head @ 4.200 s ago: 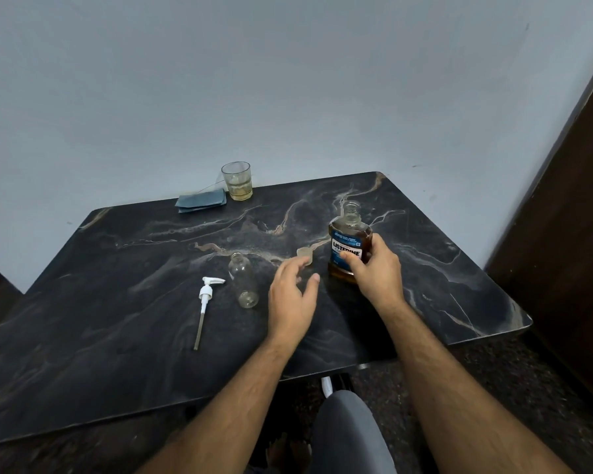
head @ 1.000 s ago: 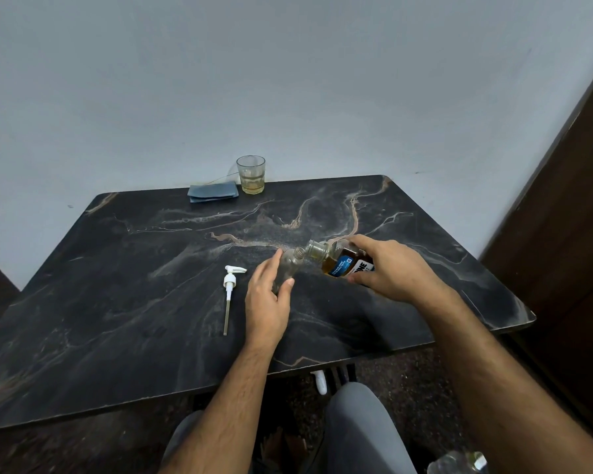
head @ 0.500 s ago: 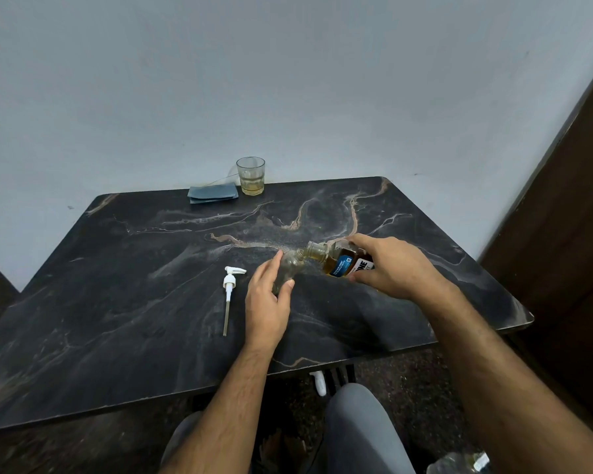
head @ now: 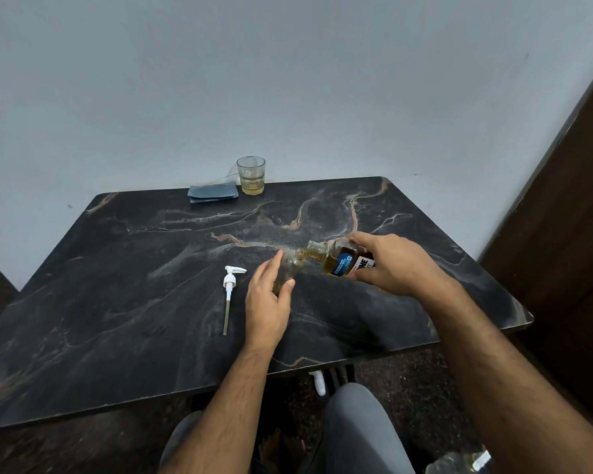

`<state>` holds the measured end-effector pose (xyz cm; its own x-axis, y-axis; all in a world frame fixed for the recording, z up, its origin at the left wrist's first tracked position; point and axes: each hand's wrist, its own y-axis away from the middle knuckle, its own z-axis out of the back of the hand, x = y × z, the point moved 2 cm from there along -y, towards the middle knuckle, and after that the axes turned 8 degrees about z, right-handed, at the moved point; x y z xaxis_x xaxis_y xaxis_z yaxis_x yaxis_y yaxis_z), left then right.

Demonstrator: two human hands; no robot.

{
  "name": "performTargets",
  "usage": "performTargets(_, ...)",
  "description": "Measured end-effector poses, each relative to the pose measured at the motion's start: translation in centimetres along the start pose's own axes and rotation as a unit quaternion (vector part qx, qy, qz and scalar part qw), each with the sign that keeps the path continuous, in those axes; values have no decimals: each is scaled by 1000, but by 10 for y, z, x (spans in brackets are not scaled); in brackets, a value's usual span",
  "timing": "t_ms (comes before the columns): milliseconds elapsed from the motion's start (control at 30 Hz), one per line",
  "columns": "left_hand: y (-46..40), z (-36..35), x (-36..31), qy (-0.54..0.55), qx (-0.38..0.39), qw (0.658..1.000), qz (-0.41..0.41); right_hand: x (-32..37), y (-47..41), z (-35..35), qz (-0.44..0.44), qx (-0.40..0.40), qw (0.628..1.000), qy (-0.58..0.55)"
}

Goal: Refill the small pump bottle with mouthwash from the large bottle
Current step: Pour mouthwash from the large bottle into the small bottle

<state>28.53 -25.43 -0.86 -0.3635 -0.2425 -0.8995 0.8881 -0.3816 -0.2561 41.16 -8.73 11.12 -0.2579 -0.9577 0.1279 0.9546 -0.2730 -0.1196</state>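
Note:
The small clear bottle (head: 290, 268) stands on the dark marble table (head: 134, 285), its pump removed. My left hand (head: 267, 302) wraps around its near side. My right hand (head: 391, 265) grips the large mouthwash bottle (head: 339, 261), amber with a blue and white label. That bottle is tipped to the left, almost on its side. Its open neck meets the mouth of the small bottle. The white pump head with its long dip tube (head: 230, 289) lies flat on the table, left of my left hand.
At the back edge stands a drinking glass (head: 251, 175) with a little yellowish liquid, and a folded blue cloth (head: 213, 194) lies beside it. A brown wooden panel (head: 569, 206) rises at the right. My knees sit under the front edge.
Since 4.2 s ago my right hand has lifted and tipped the large bottle, and my left hand has closed around the small bottle. Over the last second the hold has barely shifted.

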Motion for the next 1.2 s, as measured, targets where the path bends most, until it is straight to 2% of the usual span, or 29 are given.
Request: performTargets(1200,0,1,-3,5,1,1000,1,3,-2,6,0,12,1000,9)
